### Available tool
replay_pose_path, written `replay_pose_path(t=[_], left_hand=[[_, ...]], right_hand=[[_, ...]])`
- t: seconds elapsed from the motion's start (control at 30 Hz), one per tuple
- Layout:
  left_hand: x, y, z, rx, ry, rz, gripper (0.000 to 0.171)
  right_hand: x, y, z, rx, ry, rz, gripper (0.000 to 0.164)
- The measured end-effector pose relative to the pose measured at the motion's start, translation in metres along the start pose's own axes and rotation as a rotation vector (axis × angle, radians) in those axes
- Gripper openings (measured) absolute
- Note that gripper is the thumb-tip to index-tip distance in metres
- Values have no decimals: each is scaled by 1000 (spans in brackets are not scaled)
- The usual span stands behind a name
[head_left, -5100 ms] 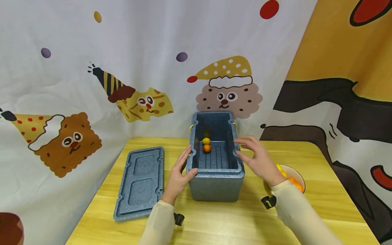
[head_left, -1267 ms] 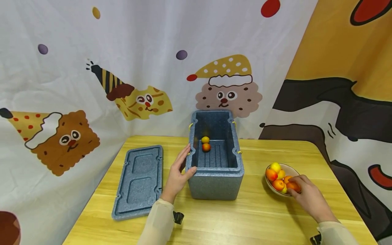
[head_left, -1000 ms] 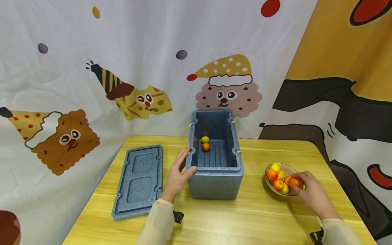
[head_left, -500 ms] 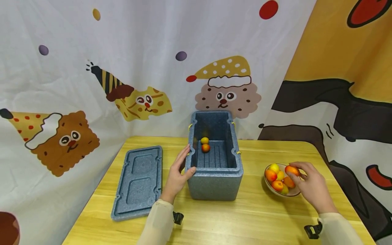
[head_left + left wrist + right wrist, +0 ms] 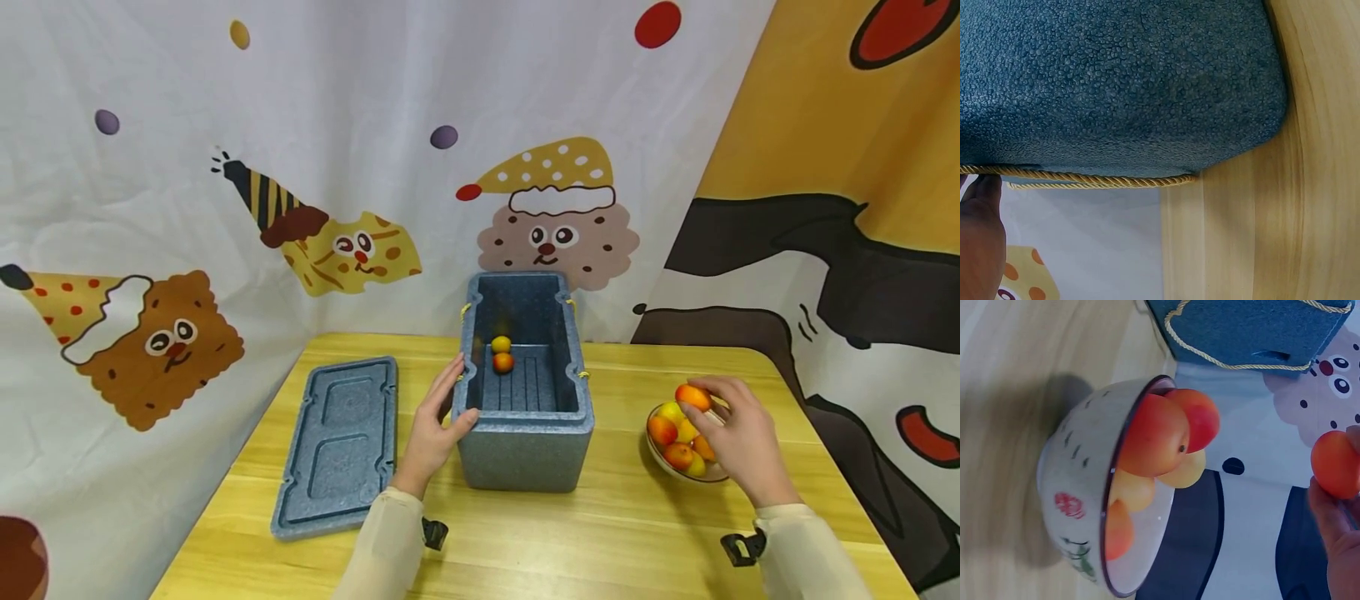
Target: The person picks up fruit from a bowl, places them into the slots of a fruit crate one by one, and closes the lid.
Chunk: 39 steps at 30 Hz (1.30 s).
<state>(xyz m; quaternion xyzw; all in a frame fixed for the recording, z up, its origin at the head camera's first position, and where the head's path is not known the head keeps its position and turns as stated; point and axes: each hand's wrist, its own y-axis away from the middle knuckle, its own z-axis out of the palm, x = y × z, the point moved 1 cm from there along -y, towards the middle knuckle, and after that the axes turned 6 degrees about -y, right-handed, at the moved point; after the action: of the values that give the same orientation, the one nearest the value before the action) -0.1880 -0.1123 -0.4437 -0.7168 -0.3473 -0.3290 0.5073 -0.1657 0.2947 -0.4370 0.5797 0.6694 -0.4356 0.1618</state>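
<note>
My right hand (image 5: 742, 437) pinches a smooth, round orange-red fruit (image 5: 693, 397) between thumb and fingers. It holds the fruit above the bowl's far side; in the right wrist view the fruit (image 5: 1337, 464) is well apart from the rim. The white bowl (image 5: 1079, 469), dark-rimmed with a painted flower, has several red-orange and yellow fruits (image 5: 678, 455) in it. My left hand (image 5: 432, 429) rests against the near left side of a deep blue-grey foam box (image 5: 525, 458), fingers fairly straight, thumb at the front corner. Two fruits, one yellow (image 5: 501, 344) and one orange-red (image 5: 503, 363), lie on the box's floor.
The box's flat lid (image 5: 341, 446) lies on the wooden table (image 5: 517, 542) to the left. Yellow cord (image 5: 1104, 180) loops along the box's side near my left fingers. A printed cartoon cloth (image 5: 360, 108) hangs behind the table's far edge.
My right hand has gone from the box to the bowl, gripped an orange-red fruit, lifted it out and shifted it slightly left and farther away. The left hand has stayed at the box.
</note>
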Motion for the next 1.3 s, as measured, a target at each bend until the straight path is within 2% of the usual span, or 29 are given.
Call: replay_pose_path(t=[0.27, 0.53, 0.73, 0.9, 1.3], left_hand=[[-1, 0, 1, 1, 8, 0, 65], [-3, -1, 2, 14, 29, 19, 65], [-2, 1, 4, 12, 35, 14, 63], [0, 1, 3, 20, 26, -1, 63], [-3, 0, 4, 23, 34, 20, 62]], right_hand=[[-15, -14, 6, 14, -35, -21, 35], [-35, -30, 15, -13, -70, -56, 34], [-43, -35, 21, -26, -80, -94, 32], [-51, -43, 28, -46, -98, -127, 33], [-80, -57, 51, -86, -181, -220, 35]])
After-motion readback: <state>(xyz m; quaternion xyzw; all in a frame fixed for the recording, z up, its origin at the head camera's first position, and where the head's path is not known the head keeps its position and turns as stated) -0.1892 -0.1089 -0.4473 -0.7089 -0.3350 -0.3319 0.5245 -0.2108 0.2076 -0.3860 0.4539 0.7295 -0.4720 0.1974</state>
